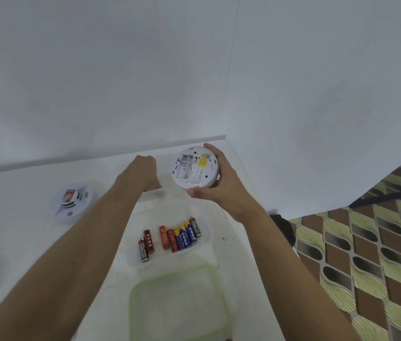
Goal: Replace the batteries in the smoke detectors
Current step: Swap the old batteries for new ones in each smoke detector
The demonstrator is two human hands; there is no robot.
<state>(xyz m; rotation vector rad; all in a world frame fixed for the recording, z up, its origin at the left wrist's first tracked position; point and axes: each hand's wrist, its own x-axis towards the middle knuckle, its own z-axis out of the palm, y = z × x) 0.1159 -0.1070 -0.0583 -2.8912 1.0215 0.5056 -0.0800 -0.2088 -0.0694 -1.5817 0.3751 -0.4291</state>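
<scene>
At centre frame, a detector (195, 167) with its battery bay open is held upturned by the right hand (221, 183) while the left hand (146, 172) is curled, contents unseen, so a loose hold could drop it onto the batteries (181, 236) below.

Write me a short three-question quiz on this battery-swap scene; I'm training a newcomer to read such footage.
1. True or false: the battery bay of the smoke detector held in the right hand looks empty.
2. Where do the loose batteries lie? A) in the clear tray B) on the green-rimmed lid C) on the floor
3. Fill in: the second detector lies on the white table to the ___ of the left hand.

Key
1. True: no cells show in the open bay.
2. A
3. left
</scene>
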